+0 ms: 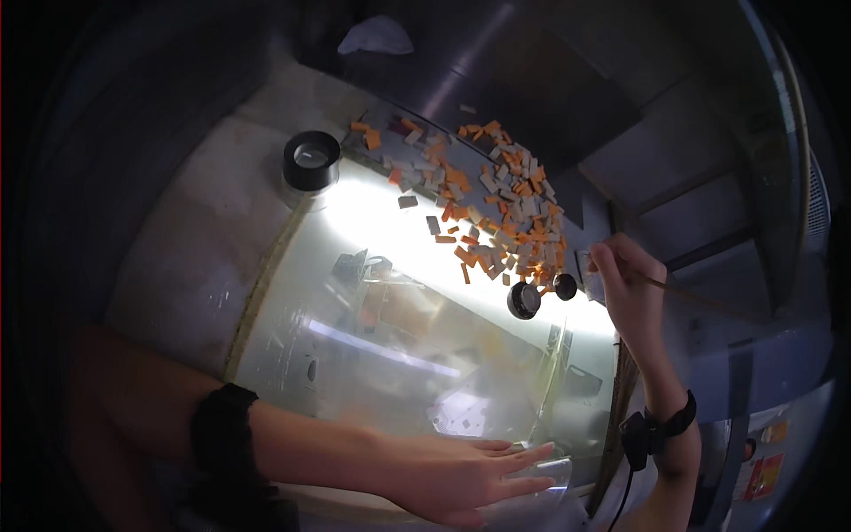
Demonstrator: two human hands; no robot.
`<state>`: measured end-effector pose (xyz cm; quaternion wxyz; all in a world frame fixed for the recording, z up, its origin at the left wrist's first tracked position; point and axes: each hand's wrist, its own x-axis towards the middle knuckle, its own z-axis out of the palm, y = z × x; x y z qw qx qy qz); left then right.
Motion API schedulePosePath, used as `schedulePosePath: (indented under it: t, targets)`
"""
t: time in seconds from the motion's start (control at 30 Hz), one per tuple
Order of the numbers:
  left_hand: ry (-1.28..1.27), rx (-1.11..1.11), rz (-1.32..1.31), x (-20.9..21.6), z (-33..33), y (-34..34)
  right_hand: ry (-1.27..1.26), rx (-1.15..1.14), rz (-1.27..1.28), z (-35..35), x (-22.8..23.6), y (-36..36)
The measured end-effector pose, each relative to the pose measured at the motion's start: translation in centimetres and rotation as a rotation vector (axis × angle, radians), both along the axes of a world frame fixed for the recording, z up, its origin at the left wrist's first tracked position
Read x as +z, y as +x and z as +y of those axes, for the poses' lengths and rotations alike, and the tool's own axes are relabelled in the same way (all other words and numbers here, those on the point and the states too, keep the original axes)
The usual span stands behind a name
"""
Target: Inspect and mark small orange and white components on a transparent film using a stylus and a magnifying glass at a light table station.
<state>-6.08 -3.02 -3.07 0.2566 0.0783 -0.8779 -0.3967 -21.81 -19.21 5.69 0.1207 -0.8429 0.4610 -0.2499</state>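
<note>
My right hand (629, 275) is raised at the right edge of the lit glass panel (292, 355). Its fingers are closed round a thin stick-like handle (691, 295) that runs out to the right; a pale flat piece shows beside the thumb, too dim to name. My left hand (452, 479) lies low over the panel's near edge with fingers spread, beside a clear glossy object (557, 473). Left of my right hand, a pile of small orange and whitish flat pieces (519, 208) spreads over the panel's far side. Two small round black objects (524, 301) stand at its near end.
A black-rimmed round magnifier (311, 160) stands at the panel's far left corner. Beyond the pile lies a dark metallic surface (496, 62) with a crumpled white cloth (377, 36). A pale stained surface (186, 239) is on the left. A cable (625, 501) hangs by my right wrist.
</note>
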Motion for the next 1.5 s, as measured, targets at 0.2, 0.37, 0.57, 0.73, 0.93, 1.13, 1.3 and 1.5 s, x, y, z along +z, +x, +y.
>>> schedulePosePath:
  t: [0.2,0.37,0.57,0.73,0.93,1.13,1.3,1.5]
  targets:
    - [-0.081,0.025,0.076,-1.2,0.1,-1.2,-0.535,-0.08,0.749,-3.8,-1.2,-5.5]
    - [0.035,-0.04,0.012,-1.7,0.0,-1.6,-0.295,-0.202,1.017,-4.6,-1.8,-5.6]
    - [-0.042,-0.005,0.089,-2.6,-0.1,-2.0,-0.457,0.151,0.657,-3.9,-0.3,1.1]
    - [-0.033,0.007,0.026,-2.7,0.0,-2.1,-0.514,0.474,0.47,-4.0,-2.1,7.3]
    - [-0.096,0.043,0.164,-2.5,0.3,-1.4,-0.629,0.45,0.645,-5.2,-3.1,10.3]
    - [-0.048,-0.051,-0.001,-1.9,0.1,-1.6,0.089,0.298,0.282,-0.8,-0.6,9.4]
    - [-0.135,0.049,0.18,-1.8,0.3,-1.2,0.372,0.412,0.258,5.7,-0.4,6.9]
    - [-0.048,0.023,0.148,-1.7,0.3,-1.2,0.465,0.458,0.182,9.6,-1.3,4.9]
